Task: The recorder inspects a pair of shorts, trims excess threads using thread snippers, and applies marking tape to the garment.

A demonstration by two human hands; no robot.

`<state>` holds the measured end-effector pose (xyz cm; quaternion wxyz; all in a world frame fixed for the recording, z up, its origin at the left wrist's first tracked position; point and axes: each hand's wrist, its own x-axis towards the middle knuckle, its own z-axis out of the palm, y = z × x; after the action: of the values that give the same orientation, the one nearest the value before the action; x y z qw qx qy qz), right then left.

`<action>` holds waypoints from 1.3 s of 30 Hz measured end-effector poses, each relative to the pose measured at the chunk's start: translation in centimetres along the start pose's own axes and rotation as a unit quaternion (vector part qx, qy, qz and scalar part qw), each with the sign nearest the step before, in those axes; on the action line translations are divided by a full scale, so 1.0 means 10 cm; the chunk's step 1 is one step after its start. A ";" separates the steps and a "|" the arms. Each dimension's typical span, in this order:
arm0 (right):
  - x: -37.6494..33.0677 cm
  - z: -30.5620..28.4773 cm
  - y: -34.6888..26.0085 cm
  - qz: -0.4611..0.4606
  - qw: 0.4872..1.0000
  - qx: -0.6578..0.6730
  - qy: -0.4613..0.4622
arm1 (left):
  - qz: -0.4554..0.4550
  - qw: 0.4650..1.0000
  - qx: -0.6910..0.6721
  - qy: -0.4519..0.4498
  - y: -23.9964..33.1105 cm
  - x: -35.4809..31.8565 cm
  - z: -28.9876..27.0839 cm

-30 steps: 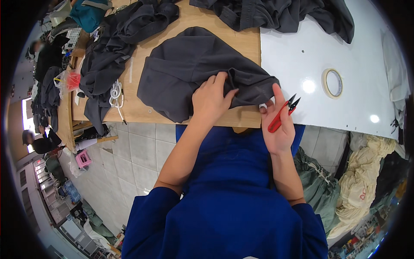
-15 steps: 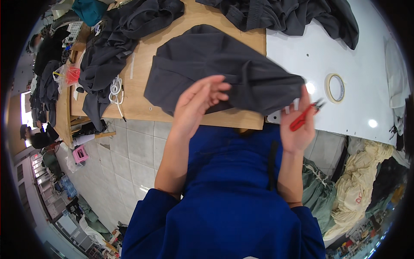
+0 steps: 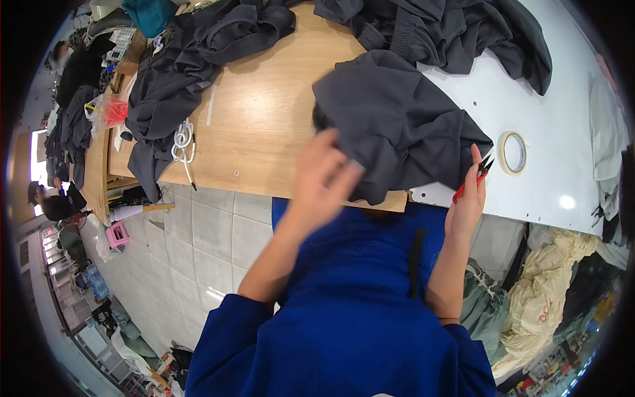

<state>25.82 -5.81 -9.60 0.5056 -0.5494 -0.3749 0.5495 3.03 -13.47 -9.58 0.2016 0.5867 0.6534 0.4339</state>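
A dark grey garment (image 3: 397, 126) lies bunched across the seam between the wooden table (image 3: 264, 126) and the white table (image 3: 542, 152). My left hand (image 3: 324, 178), blurred and with fingers spread, is at the garment's near left edge, touching or just over it. My right hand (image 3: 468, 198) holds small red thread snips (image 3: 471, 180) at the table's near edge, right beside the garment's right corner.
A roll of tape (image 3: 512, 152) lies on the white table. More dark garments (image 3: 192, 73) are piled at the back and left, with a white cord (image 3: 183, 142) near them. Another person (image 3: 53, 202) stands far left. Fabric bundles (image 3: 549, 284) lie on the floor at right.
The garment has been pulled to the right and bunched up onto the white table. My left hand lifted off it and swept right; my right hand with the snips rose toward the table edge.
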 end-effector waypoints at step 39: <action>-0.17 0.60 -0.33 0.065 0.960 0.076 -0.262 | -0.337 0.741 -0.554 -0.176 0.01 0.05 -0.14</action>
<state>20.19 -5.90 -5.32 0.3929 -0.3693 -0.4148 0.7329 1.86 -13.46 -8.59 0.7354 0.1791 0.4057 0.5123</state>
